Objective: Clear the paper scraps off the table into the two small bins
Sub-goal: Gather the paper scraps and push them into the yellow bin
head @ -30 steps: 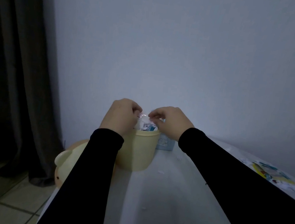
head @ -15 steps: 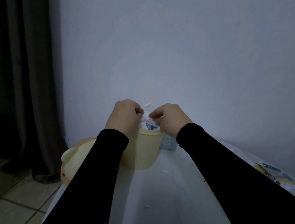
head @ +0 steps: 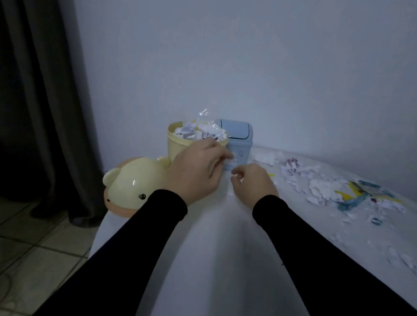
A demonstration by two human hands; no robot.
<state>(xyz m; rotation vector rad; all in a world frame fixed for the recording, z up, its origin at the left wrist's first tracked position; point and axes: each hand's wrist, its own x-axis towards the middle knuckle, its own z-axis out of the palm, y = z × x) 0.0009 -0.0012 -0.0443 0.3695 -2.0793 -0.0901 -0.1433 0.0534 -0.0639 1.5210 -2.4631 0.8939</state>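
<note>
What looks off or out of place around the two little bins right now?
The yellow bin is heaped above its rim with paper scraps, and a bit of clear plastic sticks up from it. Its bear-shaped lid lies off beside it, overhanging the table edge. The blue bin is closed.

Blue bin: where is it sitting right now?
In the head view the blue bin stands on the table against the wall, just right of and behind the yellow bin, with scraps to its right.
</note>
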